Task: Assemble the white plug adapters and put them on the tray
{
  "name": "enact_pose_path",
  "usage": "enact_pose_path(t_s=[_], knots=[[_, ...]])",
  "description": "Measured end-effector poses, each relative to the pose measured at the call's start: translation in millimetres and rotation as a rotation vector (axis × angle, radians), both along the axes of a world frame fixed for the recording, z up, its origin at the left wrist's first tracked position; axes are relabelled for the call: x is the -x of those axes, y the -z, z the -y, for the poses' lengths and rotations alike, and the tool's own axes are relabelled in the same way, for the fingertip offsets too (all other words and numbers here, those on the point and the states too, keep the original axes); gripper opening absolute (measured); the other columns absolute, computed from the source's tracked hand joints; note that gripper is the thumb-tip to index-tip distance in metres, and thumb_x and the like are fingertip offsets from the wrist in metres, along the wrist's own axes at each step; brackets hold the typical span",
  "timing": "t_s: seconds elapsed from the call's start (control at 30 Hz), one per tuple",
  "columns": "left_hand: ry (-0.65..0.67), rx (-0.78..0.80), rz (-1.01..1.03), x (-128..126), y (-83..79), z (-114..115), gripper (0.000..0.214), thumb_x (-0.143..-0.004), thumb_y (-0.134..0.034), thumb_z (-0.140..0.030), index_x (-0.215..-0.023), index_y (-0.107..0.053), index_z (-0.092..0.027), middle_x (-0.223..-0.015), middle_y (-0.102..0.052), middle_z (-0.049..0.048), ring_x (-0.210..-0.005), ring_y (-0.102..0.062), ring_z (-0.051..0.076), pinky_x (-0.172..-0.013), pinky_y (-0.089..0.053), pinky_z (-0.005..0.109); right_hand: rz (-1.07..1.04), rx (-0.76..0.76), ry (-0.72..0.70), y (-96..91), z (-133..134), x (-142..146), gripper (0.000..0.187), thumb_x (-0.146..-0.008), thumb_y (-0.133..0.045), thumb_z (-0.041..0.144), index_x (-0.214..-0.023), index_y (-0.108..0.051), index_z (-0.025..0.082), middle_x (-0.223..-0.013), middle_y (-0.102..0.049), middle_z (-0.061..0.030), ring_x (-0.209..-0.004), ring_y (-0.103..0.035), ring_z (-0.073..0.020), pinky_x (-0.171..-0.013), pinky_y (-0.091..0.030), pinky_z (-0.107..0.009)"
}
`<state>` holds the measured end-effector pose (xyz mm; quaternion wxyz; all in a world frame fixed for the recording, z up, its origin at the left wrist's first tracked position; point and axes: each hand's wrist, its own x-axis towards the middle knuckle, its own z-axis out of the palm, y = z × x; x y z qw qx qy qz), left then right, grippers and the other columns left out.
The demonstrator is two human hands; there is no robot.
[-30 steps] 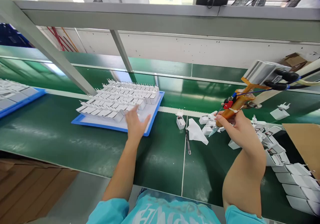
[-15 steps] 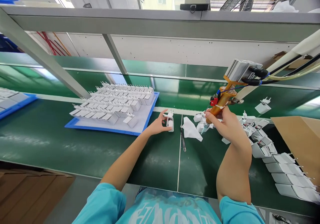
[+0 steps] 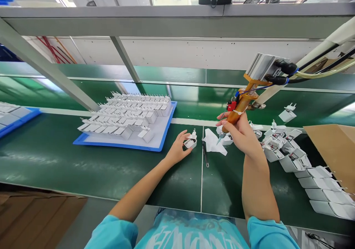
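My left hand (image 3: 179, 146) grips a small white plug adapter housing (image 3: 190, 142) between thumb and fingers, its open side with parts inside facing up. In my right hand (image 3: 240, 133) is an orange glue dispensing gun (image 3: 239, 110), wrapped by the fingers. Its pale nozzle (image 3: 220, 138) points down and left, over a crumpled white tissue (image 3: 213, 142) on the bench. Black tweezers (image 3: 205, 153) lie between the housing and the tissue. The nozzle and the housing are apart.
A blue-edged tray (image 3: 166, 132) of white adapters in rows stands left. More open housings (image 3: 277, 145) are heaped at right, with closed ones (image 3: 328, 193) in a line. A cardboard box (image 3: 331, 145) stands behind them. A metal bar (image 3: 177, 23) crosses above; hoses run from the gun.
My right hand has brought the dispensing gun left and slightly up. My left hand has turned the housing and shifted it slightly right.
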<state>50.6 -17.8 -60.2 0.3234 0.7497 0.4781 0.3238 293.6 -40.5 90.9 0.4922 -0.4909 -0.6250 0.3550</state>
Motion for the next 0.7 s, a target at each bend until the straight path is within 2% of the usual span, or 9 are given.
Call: enact_pose_path(t_s=[0.1, 0.17, 0.27, 0.37, 0.47, 0.57, 0.7], knots=[[-0.025, -0.002, -0.097, -4.3, 3.3, -2.6, 0.037, -0.080, -0.066, -0.026, -0.115, -0.058, -0.018, -0.134, -0.055, 0.0161, -0.123, -0.055, 0.031, -0.097, -0.050, 0.042, -0.081, -0.070, -0.003, 5.5, -2.2, 19.4, 0.034, -0.081, -0.064, 0.040, -0.102, -0.041, 0.027, -0.101, -0.060, -0.0001, -0.077, -0.058, -0.0128, -0.068, -0.052, -0.030], [-0.028, -0.001, -0.176, -8.7, 0.8, 0.4, 0.033, -0.083, -0.065, -0.034, -0.112, -0.059, -0.019, -0.113, -0.066, 0.0119, -0.107, -0.062, 0.030, -0.092, -0.050, 0.042, -0.168, -0.111, 0.030, 7.6, -1.3, 32.9, 0.037, -0.080, -0.067, 0.044, -0.099, -0.039, 0.028, -0.093, -0.057, 0.0017, -0.072, -0.055, -0.0123, -0.066, -0.051, -0.029], [0.024, 0.030, -0.246, -15.1, -9.9, 10.3, 0.032, -0.086, -0.061, -0.044, -0.109, -0.058, -0.022, -0.094, -0.069, 0.0053, -0.082, -0.065, 0.025, -0.075, -0.051, 0.035, -0.297, -0.134, 0.031, 7.2, 3.0, 47.7, 0.038, -0.079, -0.068, 0.047, -0.097, -0.040, 0.028, -0.087, -0.054, 0.0031, -0.068, -0.054, -0.0114, -0.065, -0.051, -0.028], [0.083, 0.044, -0.227, -19.5, -26.0, 19.4, 0.032, -0.085, -0.062, -0.044, -0.109, -0.057, -0.023, -0.087, -0.068, 0.0016, -0.066, -0.062, 0.019, -0.066, -0.048, 0.029, -0.388, -0.120, -0.041, 4.0, 7.9, 52.3, 0.036, -0.081, -0.065, 0.051, -0.095, -0.043, 0.027, -0.087, -0.054, 0.0028, -0.068, -0.053, -0.0108, -0.066, -0.051, -0.028], [0.090, -0.024, -0.202, -22.6, -40.6, 24.1, 0.033, -0.082, -0.065, -0.040, -0.110, -0.059, -0.023, -0.083, -0.068, 0.0009, -0.063, -0.060, 0.016, -0.061, -0.045, 0.026, -0.445, -0.081, -0.086, 0.9, 10.6, 50.9, 0.037, -0.082, -0.062, 0.057, -0.095, -0.045, 0.026, -0.086, -0.054, 0.0019, -0.068, -0.052, -0.0107, -0.067, -0.051, -0.028], [0.097, -0.070, -0.147, -24.1, -48.1, 27.6, 0.032, -0.081, -0.066, -0.036, -0.109, -0.061, -0.022, -0.084, -0.068, 0.0013, -0.066, -0.060, 0.016, -0.059, -0.044, 0.024, -0.494, -0.093, -0.111, 0.9, 11.0, 50.6, 0.037, -0.082, -0.063, 0.056, -0.095, -0.046, 0.025, -0.085, -0.054, 0.0023, -0.066, -0.052, -0.0096, -0.065, -0.050, -0.027], [0.118, -0.115, -0.047, -21.7, -50.2, 32.9, 0.033, -0.081, -0.067, -0.032, -0.112, -0.063, -0.021, -0.085, -0.069, 0.0018, -0.070, -0.061, 0.016, -0.062, -0.046, 0.024, -0.466, -0.166, -0.010, 4.6, 11.3, 57.1, 0.038, -0.077, -0.073, 0.046, -0.093, -0.046, 0.026, -0.080, -0.053, 0.0046, -0.065, -0.051, -0.0084, -0.059, -0.047, -0.024]])
